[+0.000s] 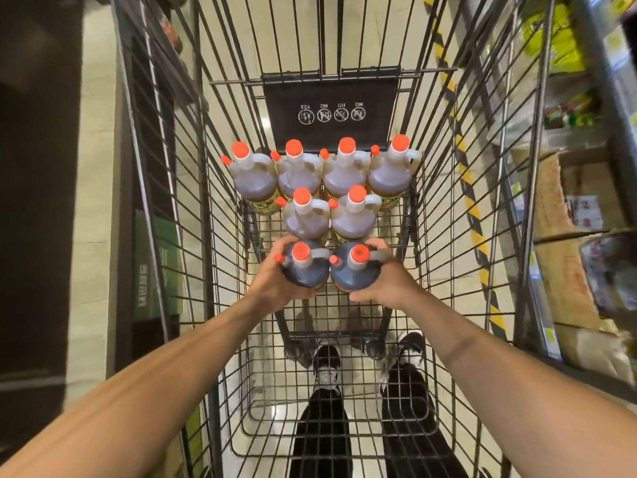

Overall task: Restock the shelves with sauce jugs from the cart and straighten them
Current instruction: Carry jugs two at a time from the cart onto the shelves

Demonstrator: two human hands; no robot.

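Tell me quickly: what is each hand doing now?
Left hand: grips the left dark jug.
Right hand: grips the right dark jug.

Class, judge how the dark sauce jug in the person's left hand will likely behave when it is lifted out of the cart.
The dark sauce jug looks full to the shoulder, so probably heavy for its size. Its smooth rounded body may slip; the left hand wraps the side rather than the handle. Upright and narrow-necked, it could tip if set down carelessly on the wire cart.
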